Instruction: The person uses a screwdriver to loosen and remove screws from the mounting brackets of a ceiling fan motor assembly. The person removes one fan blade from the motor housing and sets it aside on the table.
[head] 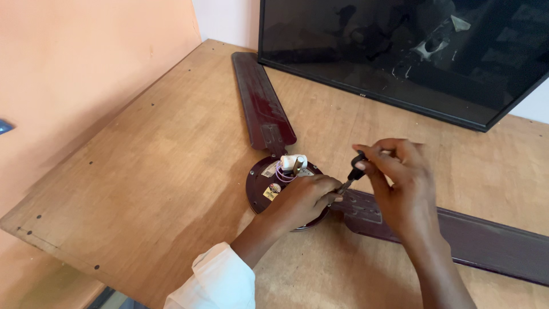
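White sleeve (pixel 220 280) nearest the lens, on the left arm. Left hand (pixel 306 197) presses flat on the maroon fan motor housing (pixel 264 186), fingers spread, gripping nothing. Right hand (pixel 400 183), just right of the housing, pinches a black-handled screwdriver (pixel 354 173), tip down at the blade bracket (pixel 363 207). One blade (pixel 260 97) runs behind the housing, toward the dark screen (pixel 400 51). Plywood table (pixel 154 171) underneath.

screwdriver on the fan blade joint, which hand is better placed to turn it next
Right, probably. The right hand already grips the screwdriver by its black handle, tip down where the blade meets the motor hub. The left hand lies on the hub, steadying it.
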